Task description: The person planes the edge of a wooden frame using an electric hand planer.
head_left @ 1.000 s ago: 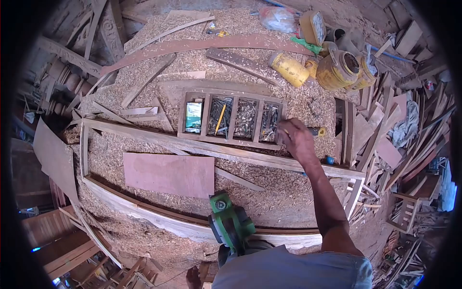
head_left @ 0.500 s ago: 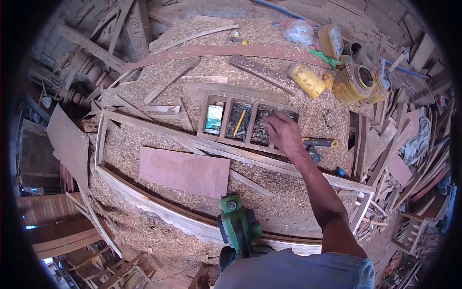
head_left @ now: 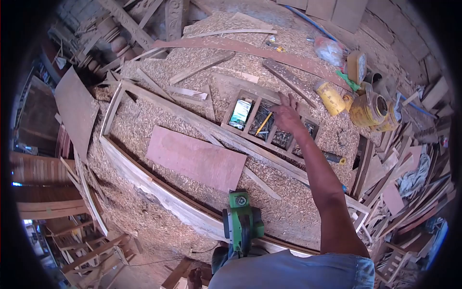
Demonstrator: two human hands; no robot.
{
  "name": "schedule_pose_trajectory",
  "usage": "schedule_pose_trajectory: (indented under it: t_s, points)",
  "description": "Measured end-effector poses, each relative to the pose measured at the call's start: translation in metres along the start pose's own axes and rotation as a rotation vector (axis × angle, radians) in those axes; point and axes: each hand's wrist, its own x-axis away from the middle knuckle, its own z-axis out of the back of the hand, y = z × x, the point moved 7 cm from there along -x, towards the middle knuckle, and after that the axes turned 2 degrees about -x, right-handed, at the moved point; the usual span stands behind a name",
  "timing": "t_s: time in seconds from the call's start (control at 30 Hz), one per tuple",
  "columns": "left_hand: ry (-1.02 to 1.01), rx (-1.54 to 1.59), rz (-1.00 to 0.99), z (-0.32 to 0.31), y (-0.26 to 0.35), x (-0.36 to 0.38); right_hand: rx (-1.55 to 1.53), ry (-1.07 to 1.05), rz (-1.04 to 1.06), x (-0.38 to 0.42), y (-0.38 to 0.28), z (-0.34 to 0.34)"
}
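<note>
My right hand [head_left: 287, 117] hangs over the middle of a wooden tray [head_left: 233, 129] divided into compartments, its fingers spread apart. The thumb side is close to the upper end of a yellow pencil [head_left: 263, 124], which lies slanted on small metal pieces that look like nails or screws. More metal pieces [head_left: 280, 138] fill the compartment beside it, partly covered by my hand. A green and white packet [head_left: 241, 113] sits in the left compartment. My left hand is out of sight. A green power planer [head_left: 239, 219] stands close in front of my body.
A long wooden frame [head_left: 159, 185] surrounds a reddish board [head_left: 196, 156] on the shavings-covered surface. A dark-handled tool [head_left: 333, 158] lies right of the tray. Yellow containers [head_left: 330, 98] stand at the back right, and timber offcuts [head_left: 392, 168] are piled along the right side.
My right hand has moved from the tray's right-hand compartments toward the pencil, and its fingers have spread. The view has shifted, so the tray appears further right and more tilted.
</note>
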Motion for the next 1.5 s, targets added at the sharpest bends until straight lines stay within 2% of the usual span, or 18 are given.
schedule_pose_trajectory:
  t_s: [0.17,0.2,0.3,0.4,0.6,0.7,0.8,0.9,1.0,1.1,1.2,1.4,1.5]
  points:
    - [-0.011,0.026,0.029,-0.008,-0.017,0.005,0.095,-0.081,0.055,-0.016,-0.003,0.019]
    - [-0.012,0.034,0.035,-0.01,-0.02,0.006,0.122,0.024,0.162,-0.019,-0.007,0.022]
    - [-0.011,0.052,0.048,-0.012,-0.028,0.008,0.186,0.065,0.289,-0.021,-0.012,0.015]
    - [-0.013,0.058,0.053,-0.013,-0.032,0.01,0.425,-0.073,0.236,-0.028,-0.014,0.002]
    - [-0.007,0.073,0.041,-0.01,-0.034,0.008,0.563,-0.02,0.404,-0.027,-0.028,0.006]
    - [-0.003,0.079,0.029,-0.01,-0.035,0.008,0.522,-0.057,0.381,-0.031,-0.025,0.005]
    - [0.007,0.078,0.006,-0.007,-0.034,0.008,0.634,-0.065,0.347,-0.042,-0.024,-0.005]
    - [0.015,0.085,0.009,-0.007,-0.038,0.011,0.646,-0.168,0.312,-0.042,-0.031,-0.007]
    - [0.02,0.102,0.027,-0.012,-0.045,0.015,0.635,-0.149,0.319,-0.039,-0.037,-0.003]
    - [0.013,0.108,0.04,-0.018,-0.053,0.018,0.598,-0.181,0.267,-0.039,-0.033,-0.002]
    - [0.008,0.108,0.046,-0.022,-0.058,0.019,0.549,-0.043,0.32,-0.028,-0.032,0.008]
    - [0.0,0.098,0.048,-0.023,-0.063,0.016,-0.027,0.298,0.337,0.022,-0.032,0.056]
    - [-0.004,0.081,0.034,-0.017,-0.06,0.011,-0.182,0.423,0.176,0.036,-0.017,0.06]
